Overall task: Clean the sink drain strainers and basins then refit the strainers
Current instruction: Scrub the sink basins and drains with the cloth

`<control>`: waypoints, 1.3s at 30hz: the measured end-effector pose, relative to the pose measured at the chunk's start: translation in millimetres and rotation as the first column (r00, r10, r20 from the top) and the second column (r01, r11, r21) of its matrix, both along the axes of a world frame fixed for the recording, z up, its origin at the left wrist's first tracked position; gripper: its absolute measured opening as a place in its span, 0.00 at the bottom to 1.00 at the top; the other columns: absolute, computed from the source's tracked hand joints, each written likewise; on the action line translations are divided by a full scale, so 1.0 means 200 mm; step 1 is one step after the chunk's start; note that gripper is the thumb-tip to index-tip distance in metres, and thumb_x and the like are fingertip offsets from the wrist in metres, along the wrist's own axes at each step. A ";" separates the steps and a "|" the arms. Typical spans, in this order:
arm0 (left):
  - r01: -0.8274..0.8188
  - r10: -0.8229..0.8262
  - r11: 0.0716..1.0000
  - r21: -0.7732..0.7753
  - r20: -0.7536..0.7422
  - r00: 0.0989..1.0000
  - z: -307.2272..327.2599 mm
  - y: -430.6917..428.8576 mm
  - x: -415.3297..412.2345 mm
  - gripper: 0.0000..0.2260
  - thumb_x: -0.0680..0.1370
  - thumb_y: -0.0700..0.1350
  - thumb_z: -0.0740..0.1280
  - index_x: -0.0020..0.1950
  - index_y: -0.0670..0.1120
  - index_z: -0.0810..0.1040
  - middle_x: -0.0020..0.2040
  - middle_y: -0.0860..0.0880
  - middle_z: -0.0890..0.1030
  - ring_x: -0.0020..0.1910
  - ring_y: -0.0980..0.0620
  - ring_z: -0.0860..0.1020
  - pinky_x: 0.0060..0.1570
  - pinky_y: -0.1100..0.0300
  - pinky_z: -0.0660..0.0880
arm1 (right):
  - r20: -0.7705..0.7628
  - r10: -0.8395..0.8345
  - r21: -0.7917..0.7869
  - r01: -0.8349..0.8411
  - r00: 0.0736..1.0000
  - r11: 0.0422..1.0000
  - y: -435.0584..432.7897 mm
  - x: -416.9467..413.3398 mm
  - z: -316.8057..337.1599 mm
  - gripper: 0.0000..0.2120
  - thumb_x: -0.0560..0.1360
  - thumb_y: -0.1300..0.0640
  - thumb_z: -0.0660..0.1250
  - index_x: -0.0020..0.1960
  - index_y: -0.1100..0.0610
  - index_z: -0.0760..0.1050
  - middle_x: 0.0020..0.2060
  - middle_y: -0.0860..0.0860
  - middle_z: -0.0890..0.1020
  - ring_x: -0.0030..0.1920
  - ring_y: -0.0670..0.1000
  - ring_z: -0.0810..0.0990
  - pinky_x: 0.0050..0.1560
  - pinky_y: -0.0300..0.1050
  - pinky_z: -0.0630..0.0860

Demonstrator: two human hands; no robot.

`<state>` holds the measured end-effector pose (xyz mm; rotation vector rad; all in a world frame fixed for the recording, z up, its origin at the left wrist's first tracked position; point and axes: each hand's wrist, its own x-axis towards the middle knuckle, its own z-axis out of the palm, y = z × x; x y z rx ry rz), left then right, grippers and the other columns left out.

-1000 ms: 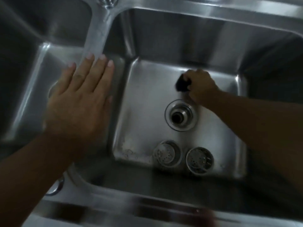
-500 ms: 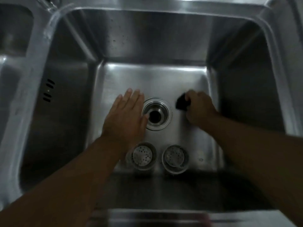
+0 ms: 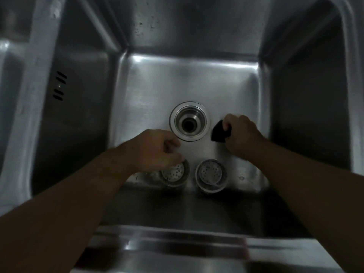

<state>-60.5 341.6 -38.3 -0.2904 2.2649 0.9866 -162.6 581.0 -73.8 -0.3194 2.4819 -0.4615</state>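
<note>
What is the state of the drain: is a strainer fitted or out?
Out. The drain is bare, its dark hole showing; the left strainer and the right strainer sit on the basin floor.

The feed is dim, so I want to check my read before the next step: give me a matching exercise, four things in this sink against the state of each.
Things:
1. drain opening
2. left strainer
3. right strainer
4. black pad

States:
A. gripped by the right hand
B. partly under the left hand
C. bare, no strainer fitted
D. lying free, untouched

Pairs: 1-C, 2-B, 3-D, 4-A
</note>
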 end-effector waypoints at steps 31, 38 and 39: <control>-0.947 0.919 0.261 0.189 -0.350 0.183 -0.08 -0.05 -0.38 0.15 0.72 0.52 0.75 0.51 0.46 0.76 0.51 0.42 0.82 0.47 0.44 0.81 0.54 0.46 0.79 | 0.037 0.013 -0.038 -0.012 0.999 0.999 0.00 -0.06 0.00 0.17 0.69 0.70 0.68 0.38 0.51 0.65 0.52 0.62 0.75 0.50 0.62 0.76 0.45 0.49 0.75; -0.050 0.038 0.997 0.066 0.168 0.985 -0.03 0.32 -0.10 0.26 0.61 0.72 0.71 0.50 0.58 0.76 0.45 0.57 0.79 0.42 0.59 0.79 0.36 0.61 0.73 | 0.051 -0.010 0.003 0.010 0.999 1.000 0.00 -0.07 -0.01 0.14 0.69 0.68 0.68 0.43 0.52 0.68 0.55 0.60 0.72 0.52 0.60 0.75 0.43 0.44 0.70; 0.083 -0.088 0.996 0.035 0.168 0.982 -0.04 0.35 -0.09 0.26 0.62 0.73 0.71 0.50 0.58 0.74 0.45 0.58 0.78 0.43 0.59 0.78 0.37 0.60 0.74 | 0.054 -0.006 0.005 0.006 0.998 1.000 0.00 -0.06 -0.01 0.13 0.70 0.68 0.68 0.44 0.53 0.68 0.55 0.60 0.72 0.52 0.60 0.74 0.44 0.44 0.69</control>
